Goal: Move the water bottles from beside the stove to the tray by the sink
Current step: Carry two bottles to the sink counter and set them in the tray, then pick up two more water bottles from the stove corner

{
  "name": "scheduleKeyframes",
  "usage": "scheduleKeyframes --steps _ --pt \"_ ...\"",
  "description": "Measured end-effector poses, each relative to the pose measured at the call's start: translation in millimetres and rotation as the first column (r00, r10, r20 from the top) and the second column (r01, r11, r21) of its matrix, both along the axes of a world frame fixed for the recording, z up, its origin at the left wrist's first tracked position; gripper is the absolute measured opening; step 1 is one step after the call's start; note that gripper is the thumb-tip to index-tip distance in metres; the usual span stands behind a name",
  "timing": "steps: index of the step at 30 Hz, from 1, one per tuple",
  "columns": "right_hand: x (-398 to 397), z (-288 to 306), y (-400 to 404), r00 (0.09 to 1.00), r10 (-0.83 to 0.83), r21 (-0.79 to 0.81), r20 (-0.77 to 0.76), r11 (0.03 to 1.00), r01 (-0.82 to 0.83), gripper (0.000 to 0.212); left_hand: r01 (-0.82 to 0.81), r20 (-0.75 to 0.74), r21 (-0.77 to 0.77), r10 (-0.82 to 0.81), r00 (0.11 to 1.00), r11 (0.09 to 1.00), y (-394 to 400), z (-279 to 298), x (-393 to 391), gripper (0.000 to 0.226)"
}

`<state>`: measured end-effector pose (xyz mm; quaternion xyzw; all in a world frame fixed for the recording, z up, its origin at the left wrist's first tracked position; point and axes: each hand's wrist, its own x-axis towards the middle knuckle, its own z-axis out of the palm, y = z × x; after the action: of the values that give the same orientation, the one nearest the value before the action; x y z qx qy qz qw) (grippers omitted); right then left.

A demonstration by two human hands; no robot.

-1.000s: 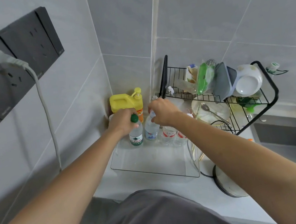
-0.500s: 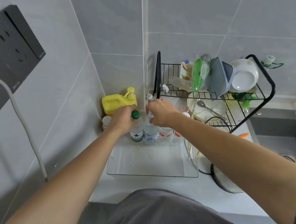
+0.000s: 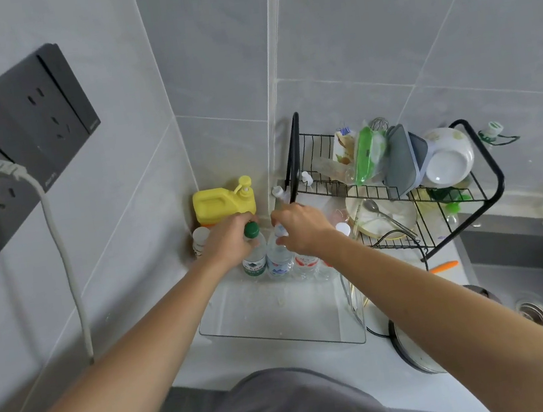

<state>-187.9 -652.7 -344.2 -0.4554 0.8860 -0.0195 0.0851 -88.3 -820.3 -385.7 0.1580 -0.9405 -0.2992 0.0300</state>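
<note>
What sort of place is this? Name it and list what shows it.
Most likely a home kitchen counter. A wire dish rack holds bowls and a spoon, a dark sink with a drain sits at the right, and a yellow soap jug stands in the tiled corner.

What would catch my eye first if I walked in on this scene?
Two bare arms reach to the counter corner, where the left hand holds a green-capped water bottle and the right hand a second bottle, both at the back of a clear tray. Behind them stands a bright yellow jug; to the right, a crowded black dish rack.
</note>
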Motion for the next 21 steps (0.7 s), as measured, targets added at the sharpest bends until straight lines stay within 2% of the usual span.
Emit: scheduleKeyframes --steps 4,8,11,13,17,21 --pt "7.5 -0.3 9.5 0.998 -0.046 -0.057 0.035 0.997 0.048 0.042 -0.035 -0.01 -0.04 0.034 0.999 0.999 10.0 9.2 3.3 0.036" --pt "14.8 9.2 27.7 0.989 -0.145 -0.169 0.042 0.974 0.15 0.045 -0.08 -0.195 -0.134 0.053 0.979 0.988 27.9 32.1 10.1 0.038" --pt "22.5 22.7 56.2 0.966 -0.257 -0.306 0.016 0.919 0.249 0.042 -0.044 -0.347 -0.235 -0.042 0.937 0.971 47.8 52.5 10.8 0.042" --pt "30.1 32.5 85.1 0.939 -0.345 -0.404 -0.021 0.862 0.307 0.043 0.012 -0.389 -0.275 -0.123 0.913 0.961 69.7 67.8 7.6 0.047" --pt "50.8 57.6 160.9 0.865 -0.495 -0.49 -0.08 0.776 0.398 0.05 0.142 -0.397 -0.345 -0.281 0.874 0.928 134.5 94.9 -5.0 0.053" --pt "78.7 78.6 270.8 0.747 -0.656 -0.501 -0.11 0.686 0.528 0.065 0.262 -0.361 -0.392 -0.409 0.838 0.882 231.9 117.5 -22.4 0.062"
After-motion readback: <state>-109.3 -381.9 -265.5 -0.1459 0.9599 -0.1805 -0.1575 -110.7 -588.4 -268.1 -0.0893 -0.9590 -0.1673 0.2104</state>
